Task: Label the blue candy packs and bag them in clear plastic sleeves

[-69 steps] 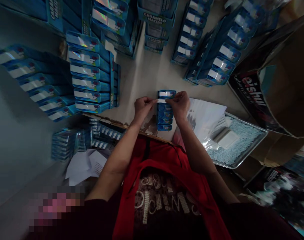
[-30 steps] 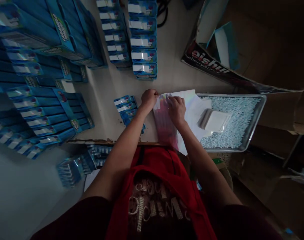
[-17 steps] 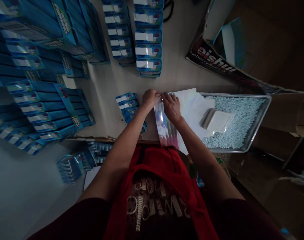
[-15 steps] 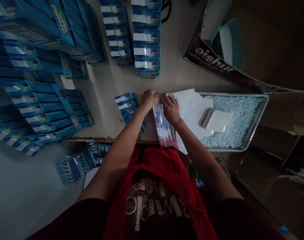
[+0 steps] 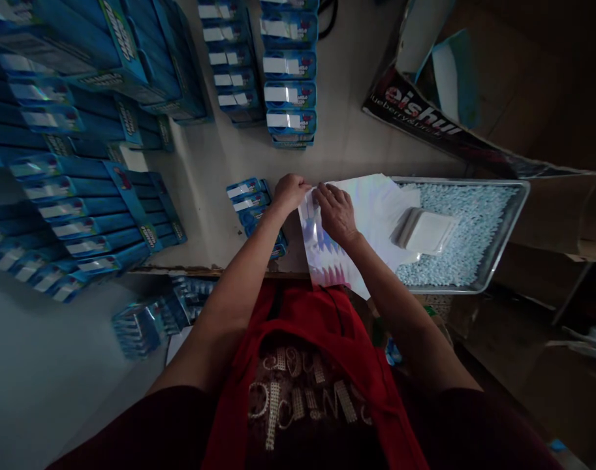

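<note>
A shiny, see-through printed sheet [image 5: 322,251] lies at the table's front edge, with white sheets [image 5: 373,202] beside and under it. My left hand [image 5: 290,194] is closed at the sheet's upper left corner, its fingertips pinched on the edge. My right hand [image 5: 335,212] rests on the sheet's top part, fingers bent and close together; what its fingertips hold, if anything, is too small to tell. Left of my left hand lies a short row of blue packs [image 5: 251,202], partly hidden by my forearm.
A metal tray [image 5: 493,277] of small pale blue pieces, with a white block [image 5: 429,232] on it, stands at right. Behind it is an open carton [image 5: 415,108]. Stacks of blue boxes [image 5: 92,209] fill the left; two rows of packs [image 5: 290,94] stand at the back.
My right hand has shifted slightly to the right over the sheet, and my left hand slightly to the left. The view has moved a little.
</note>
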The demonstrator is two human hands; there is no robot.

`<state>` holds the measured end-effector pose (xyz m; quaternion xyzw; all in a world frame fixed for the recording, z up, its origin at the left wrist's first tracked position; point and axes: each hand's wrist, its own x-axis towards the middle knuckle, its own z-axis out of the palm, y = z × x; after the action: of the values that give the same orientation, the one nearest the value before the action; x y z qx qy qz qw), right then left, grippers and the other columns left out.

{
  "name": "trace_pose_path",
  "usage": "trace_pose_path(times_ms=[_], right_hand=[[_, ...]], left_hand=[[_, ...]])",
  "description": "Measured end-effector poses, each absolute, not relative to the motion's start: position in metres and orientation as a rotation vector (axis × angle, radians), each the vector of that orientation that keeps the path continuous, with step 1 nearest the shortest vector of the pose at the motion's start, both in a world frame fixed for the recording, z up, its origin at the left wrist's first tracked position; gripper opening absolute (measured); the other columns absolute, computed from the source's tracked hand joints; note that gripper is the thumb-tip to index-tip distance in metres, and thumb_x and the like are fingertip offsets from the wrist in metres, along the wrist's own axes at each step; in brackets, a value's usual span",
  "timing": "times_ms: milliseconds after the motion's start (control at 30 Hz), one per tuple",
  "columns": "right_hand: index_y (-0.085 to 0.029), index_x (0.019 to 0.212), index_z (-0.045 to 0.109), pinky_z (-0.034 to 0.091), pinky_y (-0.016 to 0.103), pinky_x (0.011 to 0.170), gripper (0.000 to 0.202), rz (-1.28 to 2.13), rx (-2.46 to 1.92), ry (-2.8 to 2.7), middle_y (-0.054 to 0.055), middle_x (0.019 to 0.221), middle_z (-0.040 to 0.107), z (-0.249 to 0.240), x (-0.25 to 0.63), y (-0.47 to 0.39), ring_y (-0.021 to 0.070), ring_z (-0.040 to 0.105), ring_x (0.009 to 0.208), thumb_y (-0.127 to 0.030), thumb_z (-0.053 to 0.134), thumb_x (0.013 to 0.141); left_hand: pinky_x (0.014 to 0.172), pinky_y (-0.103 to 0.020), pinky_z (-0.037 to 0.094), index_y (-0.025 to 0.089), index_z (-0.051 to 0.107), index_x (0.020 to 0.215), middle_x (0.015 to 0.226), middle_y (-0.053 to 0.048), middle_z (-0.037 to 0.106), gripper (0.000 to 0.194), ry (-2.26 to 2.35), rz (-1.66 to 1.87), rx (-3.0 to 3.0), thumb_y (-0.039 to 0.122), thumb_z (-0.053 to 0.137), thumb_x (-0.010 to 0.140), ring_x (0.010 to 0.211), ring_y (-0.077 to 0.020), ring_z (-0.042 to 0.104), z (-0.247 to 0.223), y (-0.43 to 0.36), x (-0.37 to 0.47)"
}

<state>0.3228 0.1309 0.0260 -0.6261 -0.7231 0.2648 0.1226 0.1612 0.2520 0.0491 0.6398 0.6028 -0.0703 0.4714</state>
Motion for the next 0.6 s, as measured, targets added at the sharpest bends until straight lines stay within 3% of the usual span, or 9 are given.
trace_pose_path(times_ms=[100, 233, 367, 600], right_hand=[[-0.020, 0.151, 0.067, 0.041, 0.063, 0.126, 0.052, 0.776, -1.807, -2.137, 0.015, 0.163, 0.064, 0.029, 0.323, 0.124, 0.0369, 0.055, 0.152, -0.010, 0.041, 0.107], [-0.025, 0.131, 0.076, 0.046, 0.059, 0.119, 0.038, 0.736, -1.870, -2.082, 0.012, 0.142, 0.077, 0.038, 0.323, 0.112, 0.0352, 0.059, 0.143, -0.014, 0.052, 0.104], [-0.026, 0.116, 0.075, 0.046, 0.060, 0.117, 0.020, 0.672, -1.901, -2.035, 0.011, 0.159, 0.066, 0.044, 0.322, 0.122, 0.0372, 0.053, 0.148, -0.022, 0.059, 0.103], [-0.024, 0.114, 0.072, 0.044, 0.058, 0.122, 0.018, 0.753, -1.777, -2.187, 0.012, 0.169, 0.060, 0.036, 0.322, 0.135, 0.0340, 0.059, 0.147, -0.023, 0.056, 0.106]], left_hand=[[0.083, -0.032, 0.046, 0.016, 0.080, 0.084, 0.086, -0.009, 0.076, 0.022, 1.495, -0.182, 1.568, 0.027, 0.067, 0.099, 0.085, -0.0212, 0.065, 0.050, 0.253, 0.162], [0.089, -0.033, 0.049, 0.017, 0.083, 0.093, 0.100, -0.012, 0.081, 0.016, 1.484, -0.182, 1.612, 0.021, 0.069, 0.095, 0.098, -0.0246, 0.070, 0.051, 0.255, 0.165], [0.092, -0.034, 0.050, 0.018, 0.084, 0.095, 0.104, -0.013, 0.082, 0.017, 1.459, -0.175, 1.640, 0.022, 0.068, 0.096, 0.103, -0.0267, 0.072, 0.051, 0.253, 0.165], [0.089, -0.035, 0.049, 0.017, 0.083, 0.093, 0.104, -0.014, 0.082, 0.017, 1.483, -0.158, 1.608, 0.022, 0.067, 0.097, 0.097, -0.0257, 0.070, 0.051, 0.251, 0.159]])
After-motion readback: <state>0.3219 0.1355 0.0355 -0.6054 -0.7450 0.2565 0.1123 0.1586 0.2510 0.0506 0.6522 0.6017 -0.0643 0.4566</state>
